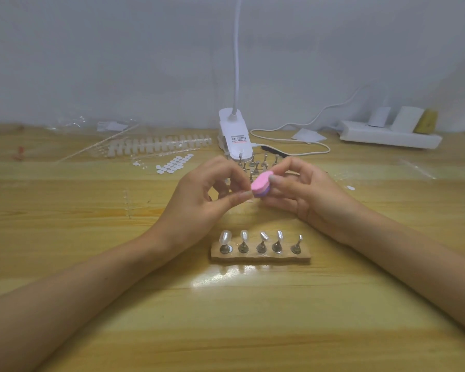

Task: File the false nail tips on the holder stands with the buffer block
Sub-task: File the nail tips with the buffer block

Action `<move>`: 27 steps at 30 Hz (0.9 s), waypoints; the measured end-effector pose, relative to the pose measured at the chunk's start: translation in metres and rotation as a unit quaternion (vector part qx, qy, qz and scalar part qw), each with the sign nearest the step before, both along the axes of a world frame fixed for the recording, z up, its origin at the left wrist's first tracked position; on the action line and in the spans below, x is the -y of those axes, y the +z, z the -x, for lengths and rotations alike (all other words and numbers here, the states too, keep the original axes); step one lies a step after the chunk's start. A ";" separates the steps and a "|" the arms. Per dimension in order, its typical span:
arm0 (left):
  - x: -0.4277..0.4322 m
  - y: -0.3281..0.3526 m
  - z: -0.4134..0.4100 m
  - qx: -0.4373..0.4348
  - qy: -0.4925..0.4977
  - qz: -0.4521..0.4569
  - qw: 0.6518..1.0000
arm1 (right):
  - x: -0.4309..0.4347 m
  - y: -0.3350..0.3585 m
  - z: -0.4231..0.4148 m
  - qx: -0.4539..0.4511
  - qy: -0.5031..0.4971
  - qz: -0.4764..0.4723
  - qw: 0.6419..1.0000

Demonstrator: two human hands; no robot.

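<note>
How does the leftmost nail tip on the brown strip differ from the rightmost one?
The leftmost nail tip looks broad and rounded; the rightmost nail tip looks much slimmer. The leftmost nail tip shows its face to the camera; the rightmost nail tip is seen nearly edge-on. Both are pale and glossy, on metal stands on one brown strip.

Pink/purple buffer block (262, 184); prob. tan base (304, 259)

Pink buffer block (261, 184) beyond five stands (261, 246)
</note>
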State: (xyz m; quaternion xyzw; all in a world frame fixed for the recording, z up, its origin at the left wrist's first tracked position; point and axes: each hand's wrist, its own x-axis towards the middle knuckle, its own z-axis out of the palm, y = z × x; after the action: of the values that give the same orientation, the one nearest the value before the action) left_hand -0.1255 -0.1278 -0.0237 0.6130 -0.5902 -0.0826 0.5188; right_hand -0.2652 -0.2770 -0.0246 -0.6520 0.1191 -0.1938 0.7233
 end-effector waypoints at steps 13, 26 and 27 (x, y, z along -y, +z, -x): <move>0.000 0.000 0.001 0.010 0.002 0.016 1.000 | -0.001 0.002 0.001 0.018 -0.017 -0.025 0.999; 0.000 -0.001 0.000 0.028 0.001 0.012 1.000 | -0.006 -0.002 0.000 -0.001 0.009 0.043 0.999; 0.001 -0.001 0.000 0.030 -0.005 0.005 1.000 | -0.005 -0.001 0.001 0.014 -0.020 0.011 1.000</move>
State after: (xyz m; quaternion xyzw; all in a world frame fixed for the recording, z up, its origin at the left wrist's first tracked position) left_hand -0.1255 -0.1284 -0.0246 0.6100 -0.6086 -0.0641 0.5034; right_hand -0.2657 -0.2723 -0.0255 -0.6545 0.1196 -0.2189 0.7137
